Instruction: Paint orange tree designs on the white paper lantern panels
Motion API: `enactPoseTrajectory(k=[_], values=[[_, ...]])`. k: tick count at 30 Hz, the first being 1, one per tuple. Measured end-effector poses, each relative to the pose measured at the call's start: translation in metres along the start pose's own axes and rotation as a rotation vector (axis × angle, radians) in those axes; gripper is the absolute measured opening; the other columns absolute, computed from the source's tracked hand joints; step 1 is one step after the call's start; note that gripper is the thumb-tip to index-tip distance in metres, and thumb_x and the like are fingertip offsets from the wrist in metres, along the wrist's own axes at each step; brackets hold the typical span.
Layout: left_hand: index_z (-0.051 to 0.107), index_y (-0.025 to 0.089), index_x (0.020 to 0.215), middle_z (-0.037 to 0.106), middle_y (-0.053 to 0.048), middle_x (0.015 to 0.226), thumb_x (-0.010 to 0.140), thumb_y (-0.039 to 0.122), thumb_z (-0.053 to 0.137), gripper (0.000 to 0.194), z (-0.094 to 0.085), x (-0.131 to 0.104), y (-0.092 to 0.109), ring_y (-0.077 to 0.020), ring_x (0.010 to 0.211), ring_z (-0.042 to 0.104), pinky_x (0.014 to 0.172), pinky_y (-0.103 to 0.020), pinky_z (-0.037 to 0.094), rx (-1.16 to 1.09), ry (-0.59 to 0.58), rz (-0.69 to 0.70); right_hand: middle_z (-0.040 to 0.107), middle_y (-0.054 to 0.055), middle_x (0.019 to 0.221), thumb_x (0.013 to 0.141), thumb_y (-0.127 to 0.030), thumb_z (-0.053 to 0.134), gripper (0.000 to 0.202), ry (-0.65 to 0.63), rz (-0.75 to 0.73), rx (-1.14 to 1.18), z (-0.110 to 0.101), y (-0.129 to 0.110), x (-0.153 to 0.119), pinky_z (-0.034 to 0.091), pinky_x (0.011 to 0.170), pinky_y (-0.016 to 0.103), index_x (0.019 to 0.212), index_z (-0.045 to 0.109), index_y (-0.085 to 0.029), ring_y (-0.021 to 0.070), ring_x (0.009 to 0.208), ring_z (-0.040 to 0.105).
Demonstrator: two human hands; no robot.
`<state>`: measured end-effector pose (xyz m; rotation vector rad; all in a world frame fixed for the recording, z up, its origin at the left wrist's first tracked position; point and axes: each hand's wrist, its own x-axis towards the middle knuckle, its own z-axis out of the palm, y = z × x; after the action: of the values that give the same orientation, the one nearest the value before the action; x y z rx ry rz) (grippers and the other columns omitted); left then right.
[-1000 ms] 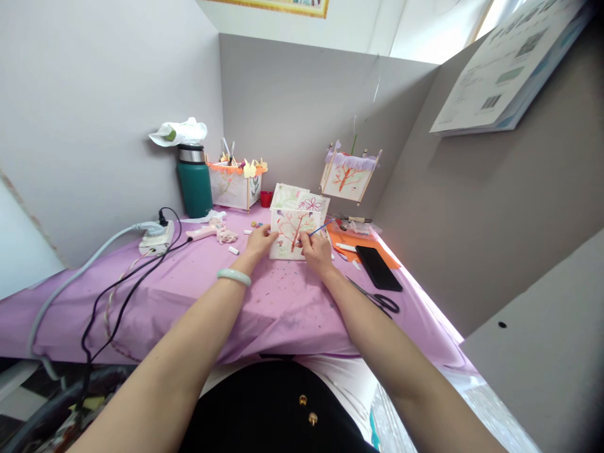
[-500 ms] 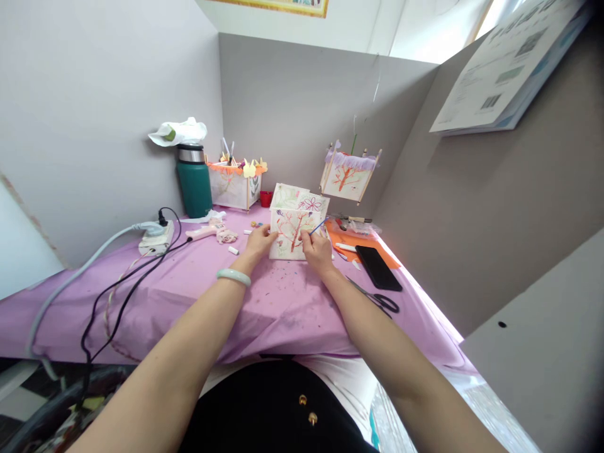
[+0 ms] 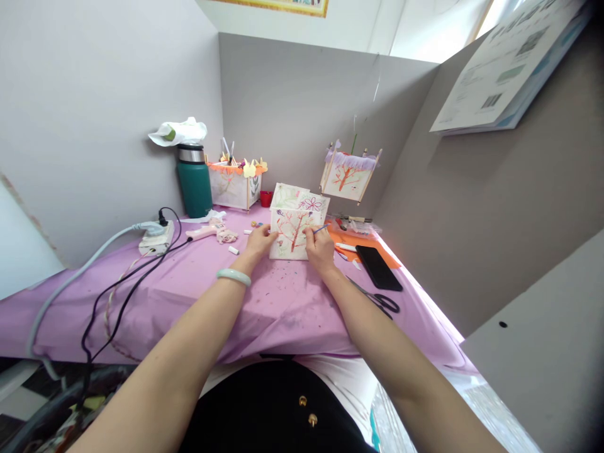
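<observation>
A white panel box (image 3: 293,242) with a red branching tree drawn on its front stands on the purple cloth. My left hand (image 3: 260,242) grips its left edge, thumb on the front. My right hand (image 3: 320,249) is closed on a thin blue crayon-like stick (image 3: 321,229), its fingertips at the right part of the drawing. Behind the front panel rise other panels, one with a purple flower (image 3: 311,203). What the stick's tip touches is hidden by my fingers.
A green bottle (image 3: 195,182), a decorated pen box (image 3: 233,189) and a red cup (image 3: 266,199) stand behind. To the right lie a black phone (image 3: 379,268) and scissors (image 3: 377,299). A power strip (image 3: 156,240) with cables and a pink glue gun (image 3: 202,233) lie left. A decorated lantern (image 3: 346,178) hangs behind.
My right hand has shifted slightly to the right along the panel, and the blue stick has tilted flatter. My left hand and the box have stayed in place.
</observation>
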<state>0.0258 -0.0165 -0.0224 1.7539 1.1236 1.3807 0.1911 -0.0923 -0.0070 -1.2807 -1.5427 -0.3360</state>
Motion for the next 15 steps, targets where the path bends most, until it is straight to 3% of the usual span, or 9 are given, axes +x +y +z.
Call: enactPoseTrajectory(k=[5, 15], values=[[0.062, 0.014, 0.082, 0.06, -0.001, 0.067, 0.067, 0.032, 0.053, 0.025, -0.0004, 0.0041, -0.0061, -0.0136, 0.059, 0.051, 0.054, -0.024, 0.038, 0.091, -0.03, 0.072, 0.063, 0.003, 0.088, 0.087, -0.023, 0.034, 0.025, -0.08, -0.001, 0.083, 0.0018, 0.0004, -0.0016, 0.042, 0.074, 0.027, 0.099, 0.057, -0.02, 0.0149, 0.079, 0.058], [0.061, 0.015, 0.076, 0.056, 0.0, 0.063, 0.065, 0.033, 0.053, 0.023, 0.0002, 0.0052, -0.0093, -0.0123, 0.057, 0.047, 0.052, -0.023, 0.035, 0.091, -0.009, 0.088, 0.062, 0.003, 0.085, 0.087, -0.024, 0.035, 0.024, -0.055, -0.037, 0.141, 0.0007, -0.0004, -0.0023, 0.044, 0.072, 0.026, 0.094, 0.058, -0.02, 0.014, 0.075, 0.059]])
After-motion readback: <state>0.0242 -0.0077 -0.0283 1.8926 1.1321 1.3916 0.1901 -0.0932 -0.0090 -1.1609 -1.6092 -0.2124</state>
